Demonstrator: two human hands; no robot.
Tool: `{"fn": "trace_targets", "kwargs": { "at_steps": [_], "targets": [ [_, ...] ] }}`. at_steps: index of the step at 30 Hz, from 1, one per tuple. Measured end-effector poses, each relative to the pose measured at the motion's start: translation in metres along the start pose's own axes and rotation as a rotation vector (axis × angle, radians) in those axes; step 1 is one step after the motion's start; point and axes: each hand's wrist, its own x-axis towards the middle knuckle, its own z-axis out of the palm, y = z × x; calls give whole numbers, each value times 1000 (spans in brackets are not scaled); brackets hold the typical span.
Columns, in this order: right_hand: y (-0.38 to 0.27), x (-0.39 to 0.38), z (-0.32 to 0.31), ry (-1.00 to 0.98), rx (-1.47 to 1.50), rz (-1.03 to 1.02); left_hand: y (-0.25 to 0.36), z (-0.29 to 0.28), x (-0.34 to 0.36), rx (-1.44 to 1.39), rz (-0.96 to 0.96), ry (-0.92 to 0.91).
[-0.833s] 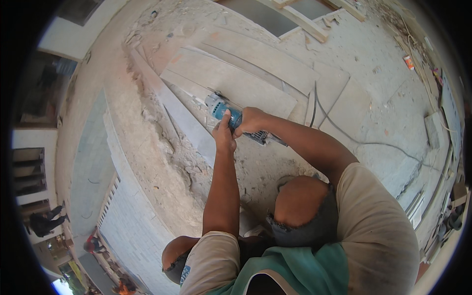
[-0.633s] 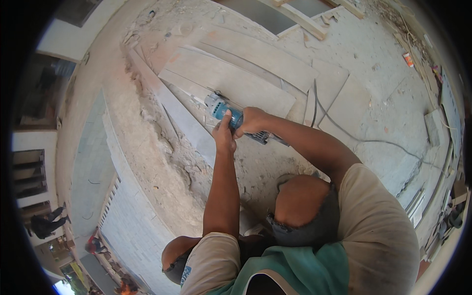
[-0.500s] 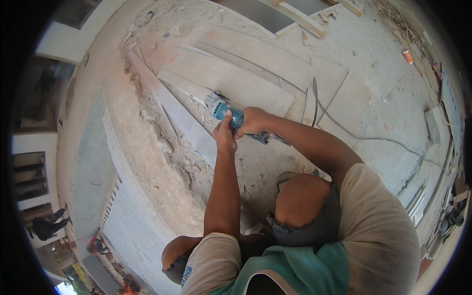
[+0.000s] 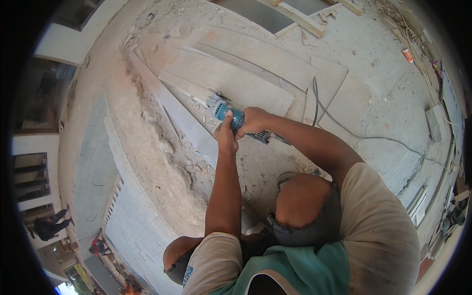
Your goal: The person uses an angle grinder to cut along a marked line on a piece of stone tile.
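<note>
A blue power cutter (image 4: pixel 225 109) with a silver-grey front end and a dark base rests at the near edge of a large pale tile slab (image 4: pixel 236 81). My right hand (image 4: pixel 253 120) is wrapped round its rear body. On the near side, my left hand (image 4: pixel 226 132) grips the same body, its thumb lying along the blue casing. A thin straight line runs across the slab on the far left side of the cutter. The blade is hidden from view.
A long grey tile strip (image 4: pixel 184 115) lies left of the cutter, beside broken rubble. More slabs (image 4: pixel 265 54) lie beyond. A dark cable (image 4: pixel 354 133) loops off to the right. Timber planks (image 4: pixel 300 18) cross an opening at the top. Other people (image 4: pixel 50 223) are at the far left.
Both hands and the cutter stay almost in place, with only a very slight shift to the right and nearer. The grip is the same.
</note>
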Motion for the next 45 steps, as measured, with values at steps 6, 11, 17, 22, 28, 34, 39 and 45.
{"fn": "trace_targets", "kwargs": {
  "at_steps": [6, 11, 17, 22, 28, 34, 39, 45],
  "targets": [
    [7, -7, 1, -7, 65, -37, -1, 0, -4, 55, -42, 19],
    [13, -8, 4, -9, 49, -34, -4, 1, -11, 64, -27, 23],
    [15, -12, 5, -4, 47, -30, -9, 0, -10, 74, -41, 8],
    [15, -13, 4, -12, 46, -31, -11, 0, -10, 82, -49, 14],
    [17, -14, 4, -5, 40, -32, -10, 1, -12, 97, -46, 18],
    [19, -17, 4, -16, 40, -34, -10, 6, -19, 97, -19, 30],
    [23, -22, 5, -7, 57, -43, -13, 7, -22, 73, -32, 4],
    [28, -27, 4, -17, 55, -46, -19, 9, -27, 59, -23, -2]
  ]
}}
